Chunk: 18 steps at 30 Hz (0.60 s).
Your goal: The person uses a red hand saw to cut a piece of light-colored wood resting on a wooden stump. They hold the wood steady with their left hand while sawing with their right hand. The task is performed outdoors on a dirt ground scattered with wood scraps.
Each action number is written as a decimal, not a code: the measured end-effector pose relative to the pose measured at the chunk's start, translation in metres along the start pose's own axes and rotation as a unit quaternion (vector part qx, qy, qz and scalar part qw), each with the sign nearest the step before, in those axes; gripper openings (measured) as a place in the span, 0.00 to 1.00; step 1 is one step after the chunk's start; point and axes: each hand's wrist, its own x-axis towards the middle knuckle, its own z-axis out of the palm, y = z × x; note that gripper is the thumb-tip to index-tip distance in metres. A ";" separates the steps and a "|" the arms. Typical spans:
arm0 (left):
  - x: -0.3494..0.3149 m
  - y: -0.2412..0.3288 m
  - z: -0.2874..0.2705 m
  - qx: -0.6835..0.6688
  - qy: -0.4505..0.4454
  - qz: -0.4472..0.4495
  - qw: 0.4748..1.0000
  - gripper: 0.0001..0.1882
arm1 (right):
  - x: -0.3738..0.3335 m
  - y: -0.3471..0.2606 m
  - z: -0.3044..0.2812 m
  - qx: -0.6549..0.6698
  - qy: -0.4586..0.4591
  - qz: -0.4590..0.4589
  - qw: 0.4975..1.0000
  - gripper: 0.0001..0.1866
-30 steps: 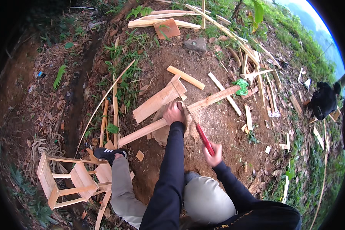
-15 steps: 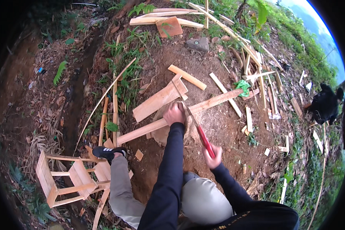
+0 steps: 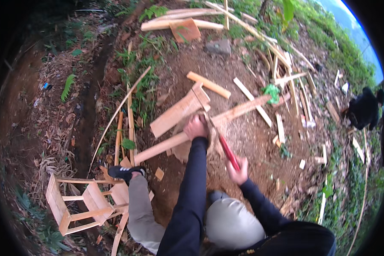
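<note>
My right hand (image 3: pixel 238 170) is closed round the red handle of a hand saw (image 3: pixel 228 153). The thin blade runs away from me, across a long wooden plank (image 3: pixel 240 112), just right of my left hand (image 3: pixel 196 127). That hand is closed over the plank and presses it against a round tree stump (image 3: pixel 181 151) underneath. The plank lies slanted, its near end close to my shoe (image 3: pixel 126 172); whether they touch I cannot tell. Beyond the stump rests a wide, shaped board (image 3: pixel 179 112), partly behind the blade. The cutting point is hard to make out.
A wooden frame with shelf-like boards (image 3: pixel 94 197) lies at lower left. A short batten (image 3: pixel 209 84) and a narrow strip (image 3: pixel 252 101) lie beyond the stump. Green plastic (image 3: pixel 271 94) sits by the plank's far end. Long slats (image 3: pixel 183 23) are piled behind. Another person (image 3: pixel 363 109) is at far right.
The saw and my right hand have moved slightly forward, away from me. My left hand keeps its hold on the plank. The view has shifted a little, and the person at right has changed posture.
</note>
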 end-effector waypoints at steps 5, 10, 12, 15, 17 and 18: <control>0.004 -0.023 -0.012 -0.003 -0.015 -0.024 1.000 0.15 | -0.003 -0.023 0.007 -0.020 -0.046 0.001 0.999 0.07; 0.006 -0.007 -0.010 -0.029 0.019 0.007 0.999 0.16 | 0.014 -0.030 0.009 -0.076 -0.030 -0.055 0.995 0.09; 0.001 -0.008 -0.006 -0.037 0.010 -0.002 0.999 0.17 | 0.041 -0.033 0.024 -0.061 -0.010 -0.077 0.995 0.11; 0.002 -0.016 -0.017 -0.025 -0.030 -0.048 0.998 0.16 | -0.016 -0.011 0.002 -0.078 -0.027 -0.045 0.996 0.09; 0.005 -0.036 -0.021 -0.016 -0.008 -0.035 0.999 0.14 | -0.041 -0.027 -0.003 -0.011 -0.044 -0.018 0.999 0.07; 0.009 -0.025 -0.007 -0.045 0.006 0.001 0.999 0.14 | -0.025 -0.026 -0.003 -0.028 -0.023 -0.040 0.999 0.07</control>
